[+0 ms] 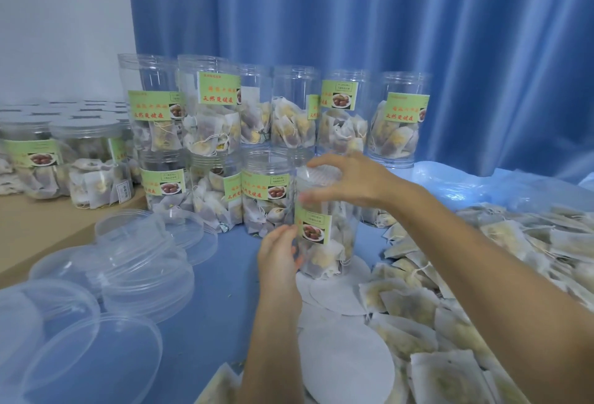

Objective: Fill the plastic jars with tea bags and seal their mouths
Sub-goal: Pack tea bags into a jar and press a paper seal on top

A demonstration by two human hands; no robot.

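Jar in work: a clear plastic jar (pixel 324 227) stands upright on the blue table cover (pixel 225 275), in front of the rows of other jars; it is packed with tea bags and bears a green label facing the camera.
Seal: a white paper disc (pixel 324 173) lies across the mouth of this jar, partly hidden by the fingers above it.
Left hand (pixel 278 254): rests against the lower left wall of the jar, fingers curved round its side and steadying it.
Right hand (pixel 350 180): reaches over the mouth of the jar, fingers spread and bent downward at the rim; whether the tips press the disc or only hover over it cannot be told, as the fingertips are blurred.
Spare discs (pixel 345 365): several more white paper circles lie flat on the cover, just in front of the jar and toward the camera.
Loose tea bags (pixel 482 275): a broad heap covers the right part of the table, reaching to the base of the jar.
Open filled jars (pixel 266 188): two rows, the rear row raised above the front one, all without lids, directly behind the jar in work.
Capped jars (pixel 86 169): a group with lids on, at far left on a tan surface.
Loose lids (pixel 138 262): clear plastic lids piled at lower left.
Backdrop: a blue curtain (pixel 385 18) hangs behind the table.
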